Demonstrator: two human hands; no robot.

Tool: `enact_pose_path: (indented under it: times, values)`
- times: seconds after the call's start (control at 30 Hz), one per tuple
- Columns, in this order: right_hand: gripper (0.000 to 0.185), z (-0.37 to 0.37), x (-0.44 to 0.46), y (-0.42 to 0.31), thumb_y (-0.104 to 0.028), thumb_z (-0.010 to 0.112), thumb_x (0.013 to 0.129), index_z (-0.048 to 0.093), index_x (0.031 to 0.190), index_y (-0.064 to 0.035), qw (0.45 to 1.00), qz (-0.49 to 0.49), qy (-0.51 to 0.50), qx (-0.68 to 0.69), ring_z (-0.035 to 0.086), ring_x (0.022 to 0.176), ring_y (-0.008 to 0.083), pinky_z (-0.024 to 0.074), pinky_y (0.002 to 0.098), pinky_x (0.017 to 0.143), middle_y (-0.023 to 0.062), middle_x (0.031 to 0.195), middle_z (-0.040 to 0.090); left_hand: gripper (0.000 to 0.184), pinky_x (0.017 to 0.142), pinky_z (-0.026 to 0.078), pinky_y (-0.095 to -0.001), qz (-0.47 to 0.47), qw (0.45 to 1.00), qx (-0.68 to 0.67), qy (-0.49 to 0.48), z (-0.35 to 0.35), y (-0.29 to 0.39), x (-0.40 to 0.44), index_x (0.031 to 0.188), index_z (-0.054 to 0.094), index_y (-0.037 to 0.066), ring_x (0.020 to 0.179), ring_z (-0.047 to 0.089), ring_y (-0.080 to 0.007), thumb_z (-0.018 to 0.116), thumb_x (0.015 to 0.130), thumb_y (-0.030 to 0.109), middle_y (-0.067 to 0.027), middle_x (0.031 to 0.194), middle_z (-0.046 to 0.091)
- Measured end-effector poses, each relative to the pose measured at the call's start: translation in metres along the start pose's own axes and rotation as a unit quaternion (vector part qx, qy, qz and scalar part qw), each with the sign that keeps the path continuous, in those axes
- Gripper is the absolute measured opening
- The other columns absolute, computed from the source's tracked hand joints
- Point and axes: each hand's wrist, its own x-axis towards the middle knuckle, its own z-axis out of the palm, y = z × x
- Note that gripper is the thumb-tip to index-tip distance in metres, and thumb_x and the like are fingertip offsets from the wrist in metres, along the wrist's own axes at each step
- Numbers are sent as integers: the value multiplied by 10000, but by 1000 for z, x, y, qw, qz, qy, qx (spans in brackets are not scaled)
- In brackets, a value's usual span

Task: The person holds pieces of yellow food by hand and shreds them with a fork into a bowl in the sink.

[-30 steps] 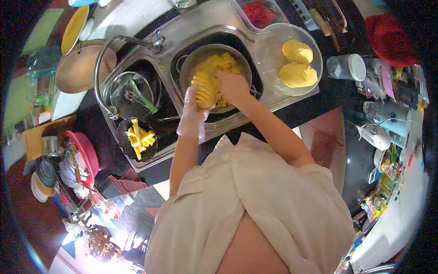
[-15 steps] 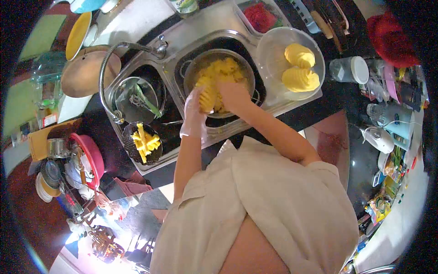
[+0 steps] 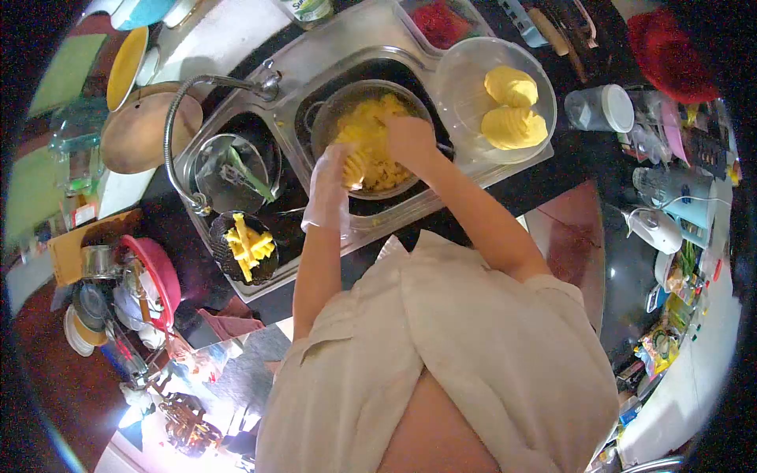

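In the right sink basin stands a metal pot (image 3: 318, 130) with many yellow pineapple scraps (image 3: 374, 114) in it. My left hand (image 3: 335, 167), in a clear plastic glove, grips a peeled pineapple (image 3: 355, 168) with grooved sides over the near left of the pot. My bare right hand (image 3: 411, 140) is closed over the right side of the pot, close to the pineapple. Its fingers point down and inward, and what they hold is hidden. Two peeled pineapples (image 3: 514, 128) lie in a translucent plastic bowl (image 3: 544, 87) right of the pot.
A black dish (image 3: 225, 264) of yellow pineapple strips (image 3: 251, 246) sits at the sink's left corner. A curved faucet (image 3: 169, 134) arches over the left basin, where a clear round lid or bowl (image 3: 213, 193) holds green leaves. A red-filled container (image 3: 441, 27) stands behind; a lidded jar (image 3: 599, 109) is at right.
My right hand has moved slightly up and right, a little away from the pineapple. My left hand has shifted slightly left with the pineapple, and the whole view has shifted a little.
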Motion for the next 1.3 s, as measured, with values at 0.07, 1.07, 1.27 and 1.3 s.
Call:
enact_pose_path:
  times: [0.07,1.07,1.27,1.3]
  values:
    - [202,21,10,4,-153,500,816,648,913,-57,999,0,31,-28,655,799,337,530,458,664,173,881,655,250,716,445,-255,6,999,30,21,18,12,-15,984,616,69,815,567,-109,599,849,279,-20,902,606]
    - [247,26,-1,-4,-135,497,798,621,981,-25,999,11,38,-20,645,780,338,517,454,648,155,862,660,362,843,427,-255,36,975,218,6,25,30,-24,1130,596,-4,923,585,-127,573,846,221,-48,1040,637]
    - [209,18,-13,-10,-130,464,830,626,939,-54,999,-4,-2,-32,634,728,354,495,476,669,185,803,646,299,807,433,-256,21,988,145,37,-3,14,-2,1044,628,0,908,583,-126,572,843,215,-46,991,640]
    - [209,20,-10,-5,-130,464,830,626,939,-54,1000,-4,-5,-31,634,728,354,495,476,669,185,803,646,269,762,437,-252,-38,997,71,16,-7,16,0,996,633,18,848,583,-118,579,832,225,-40,939,642]
